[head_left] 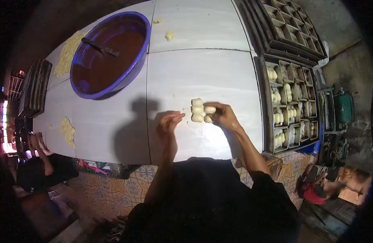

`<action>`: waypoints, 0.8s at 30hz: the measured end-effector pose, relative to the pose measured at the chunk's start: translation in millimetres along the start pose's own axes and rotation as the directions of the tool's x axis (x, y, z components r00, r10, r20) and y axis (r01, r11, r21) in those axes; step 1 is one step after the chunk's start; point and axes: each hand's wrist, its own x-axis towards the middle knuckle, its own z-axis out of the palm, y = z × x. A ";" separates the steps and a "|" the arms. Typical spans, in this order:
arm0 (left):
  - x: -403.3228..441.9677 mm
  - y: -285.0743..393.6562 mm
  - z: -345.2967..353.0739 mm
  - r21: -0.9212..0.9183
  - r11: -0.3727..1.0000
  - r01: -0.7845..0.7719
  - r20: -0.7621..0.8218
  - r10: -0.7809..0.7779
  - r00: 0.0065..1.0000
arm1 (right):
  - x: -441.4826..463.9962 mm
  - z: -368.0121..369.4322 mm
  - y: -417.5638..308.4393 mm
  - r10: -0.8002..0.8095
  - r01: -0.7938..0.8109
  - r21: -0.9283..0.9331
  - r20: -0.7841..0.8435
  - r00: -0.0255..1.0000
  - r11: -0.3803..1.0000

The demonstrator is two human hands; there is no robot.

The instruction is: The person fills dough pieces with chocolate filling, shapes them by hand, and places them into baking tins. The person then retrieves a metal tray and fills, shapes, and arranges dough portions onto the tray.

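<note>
Relative to the dough pieces [197, 109], brightly lit before me: glare [210, 141] bleaches the white table [202, 73] just below; my soft-edged shadow [132, 137] falls to their left, indicating light from the right; far left, an overexposed opening [5, 121] shows magenta fringes. Outlying surroundings dim; table edges bowed; periphery vignetted black.

Right hand [223, 115]: fingers around right end of dough-piece cluster [197, 109], toward bench's [202, 73] near edge. Left hand [170, 121]: loosely curled, just apart. Loaf tins [294, 135], some holding dough, along right edge. Blue basin [132, 73] toward far-left corner.
</note>
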 end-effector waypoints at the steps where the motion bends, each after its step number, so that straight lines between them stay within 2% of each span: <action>1: 0.1 1.3 -8.1 -0.058 0.997 -0.058 0.009 0.058 0.998 | 2.2 -3.2 2.9 0.013 -0.014 -0.062 -0.011 1.000 0.998; 2: -0.7 4.2 -18.1 -0.112 0.987 -0.113 0.011 0.115 0.993 | 5.9 -3.5 6.2 -0.159 0.144 -0.143 -0.099 0.982 0.979; 4: 5.9 -7.8 -41.6 -0.110 0.989 -0.094 -0.061 0.088 0.994 | 10.2 0.0 21.5 -0.484 0.405 -0.325 -0.218 0.847 0.855; 5: 6.0 -12.6 -49.3 -0.107 0.991 -0.084 -0.095 0.074 0.993 | -3.9 6.7 -2.1 -0.183 0.154 -0.149 -0.205 0.962 0.977; 8: -0.4 -14.8 -63.6 -0.151 0.987 -0.053 -0.313 0.003 0.950 | -0.1 5.0 10.0 -0.231 0.189 -0.433 -0.046 0.972 0.881; 9: -5.8 -12.4 -65.4 -0.184 0.979 -0.092 -0.310 0.031 0.950 | -4.6 11.4 -8.6 -0.314 0.204 -0.592 -0.088 0.945 0.780; 12: -7.1 -21.1 -84.9 0.112 0.994 0.010 -0.426 0.039 0.904 | -4.5 49.9 -13.8 -0.621 0.302 -0.766 -0.157 0.767 0.567; 14: -8.2 -29.8 -88.5 0.156 0.988 -0.015 -0.387 0.075 0.919 | -7.8 93.2 -26.0 -0.551 0.487 -0.522 0.040 0.834 0.700; 16: -7.4 -29.2 -86.7 0.155 0.986 -0.060 -0.314 0.107 0.943 | 0.7 143.2 -12.9 -0.578 0.493 -0.595 0.059 0.814 0.634; 18: -7.1 -21.7 -80.4 0.107 0.987 -0.120 -0.223 0.142 0.964 | 19.4 154.5 18.3 -0.503 0.502 -0.520 0.152 0.851 0.691; 19: -12.7 -11.3 -78.5 0.150 0.986 -0.073 -0.172 0.099 0.980 | 26.8 158.7 21.5 -0.469 0.503 -0.483 0.201 0.860 0.716; 20: -11.4 -11.3 -77.2 0.167 0.981 -0.102 -0.154 0.128 0.980 | 30.2 153.2 25.6 -0.442 0.489 -0.369 0.209 0.872 0.790; 22: -15.1 -15.3 -78.2 0.203 0.970 -0.131 -0.118 0.157 0.981 | 10.1 138.4 -2.7 -0.490 0.501 -0.117 0.110 0.864 0.857; 23: -19.0 -13.5 -78.4 0.170 0.974 -0.147 -0.023 0.153 0.988 | -7.5 126.7 -32.3 -0.465 0.473 -0.116 0.086 0.881 0.873; 24: -20.5 -7.9 -71.2 0.136 0.982 -0.133 0.040 0.128 0.991 | -20.5 112.7 -54.5 -0.351 0.366 -0.130 0.124 0.928 0.922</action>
